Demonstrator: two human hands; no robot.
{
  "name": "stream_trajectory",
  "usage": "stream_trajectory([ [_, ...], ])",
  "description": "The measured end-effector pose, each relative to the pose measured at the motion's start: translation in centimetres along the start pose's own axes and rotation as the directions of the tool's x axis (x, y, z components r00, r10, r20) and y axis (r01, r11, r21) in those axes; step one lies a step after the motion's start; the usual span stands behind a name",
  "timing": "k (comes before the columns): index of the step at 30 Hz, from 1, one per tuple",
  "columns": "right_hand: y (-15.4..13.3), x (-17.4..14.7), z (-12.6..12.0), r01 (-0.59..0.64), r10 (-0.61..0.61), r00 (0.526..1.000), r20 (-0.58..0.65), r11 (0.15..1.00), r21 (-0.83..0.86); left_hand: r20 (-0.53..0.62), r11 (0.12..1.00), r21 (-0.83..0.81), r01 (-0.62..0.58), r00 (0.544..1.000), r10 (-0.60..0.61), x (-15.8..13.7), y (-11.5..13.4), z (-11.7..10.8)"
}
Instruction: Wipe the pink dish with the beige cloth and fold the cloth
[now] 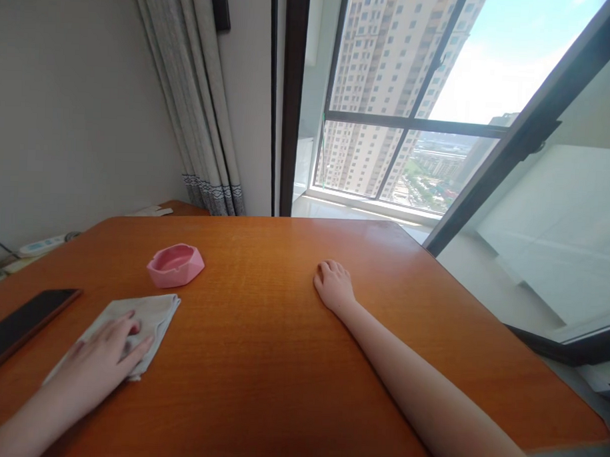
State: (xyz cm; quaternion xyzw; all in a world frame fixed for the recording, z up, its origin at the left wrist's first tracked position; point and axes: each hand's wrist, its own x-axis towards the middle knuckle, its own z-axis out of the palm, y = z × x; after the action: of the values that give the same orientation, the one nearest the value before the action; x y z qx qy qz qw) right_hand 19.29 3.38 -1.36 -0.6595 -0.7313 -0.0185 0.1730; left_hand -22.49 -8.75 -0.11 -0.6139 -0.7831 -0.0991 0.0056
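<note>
My left hand (103, 347) lies on a folded light grey cloth (157, 310) at the left of the orange-brown wooden table (260, 360). Its thumb is apart from the slightly bent fingers, which rest on the cloth without gripping it; the hand is a little blurred. Beyond the cloth stands a pink angular ashtray (176, 265) with a notched rim. My right hand (334, 286) rests on the bare tabletop right of the middle, its fingers curled in, and nothing shows in it. The forearm reaches in from the lower right.
A dark phone or tablet (21, 328) lies at the table's left edge. Past that edge are a white power strip (43, 245) and some papers (150, 211). Grey curtains (199, 105) hang behind, and a dark-framed window (383, 124) is at the back right.
</note>
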Motion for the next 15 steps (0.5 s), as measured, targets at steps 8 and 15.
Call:
stream_trajectory([
  [8, -3.1, 3.0, 1.4, -0.16, 0.16, 0.987, -0.019, 0.986, -0.037, 0.164, 0.899, -0.232, -0.371, 0.896, 0.412, 1.2, 15.9, -1.8],
  [15, -3.2, 3.8, 1.3, -0.037, 0.042, 0.998, -0.04, 0.994, 0.105, 0.142, 0.901, -0.163, -0.402, 0.894, 0.424, 5.5, 25.3, 3.2],
])
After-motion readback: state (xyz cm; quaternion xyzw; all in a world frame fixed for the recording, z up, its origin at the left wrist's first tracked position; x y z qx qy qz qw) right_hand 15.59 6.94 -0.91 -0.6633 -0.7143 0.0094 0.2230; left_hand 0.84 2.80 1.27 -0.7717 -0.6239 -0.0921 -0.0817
